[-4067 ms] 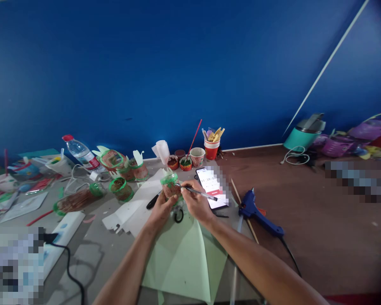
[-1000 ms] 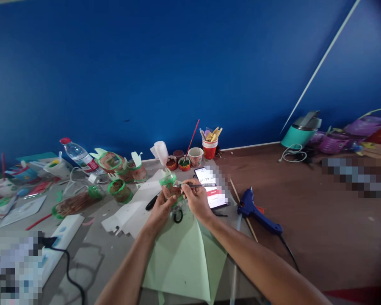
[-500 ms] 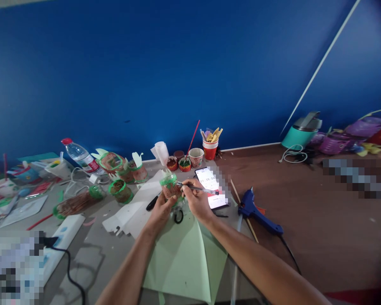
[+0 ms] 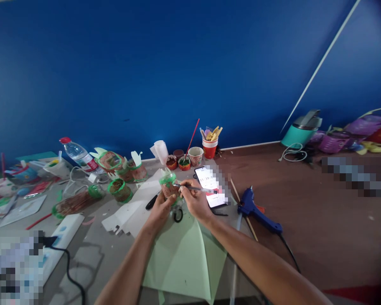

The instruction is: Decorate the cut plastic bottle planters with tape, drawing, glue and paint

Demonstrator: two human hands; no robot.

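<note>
Your left hand (image 4: 160,207) was closed around the small pot (image 4: 169,190), brown with green bands, which stood out above the sheets in the middle of the workspace. Your right hand (image 4: 195,203) was narrow, pinching a clear-barrelled pen (image 4: 206,190) whose left end reached the pot's right side; whether it touched, you could not have told from this view. The pen's other end stuck out over the phone (image 4: 204,177), so your right knuckles sat just beside that phone's near-left edge. Left of your fingers, the black marker (image 4: 151,202) lay close against the hand on white paper (image 4: 127,214), and the green-rimmed pot (image 4: 120,192) stood a little farther off, bounding the room on that side. Below the pot, a black ring (image 4: 178,220) lay near the far edge of the pale green sheet (image 4: 178,262), which spread between your forearms. To your right, the wooden stick (image 4: 252,228) and blue glue gun (image 4: 257,214) lay beyond your forearm, and past them the brown tabletop (image 4: 320,237) stretched wide toward the teal appliance (image 4: 298,135) by the wall (image 4: 190,76).
</note>
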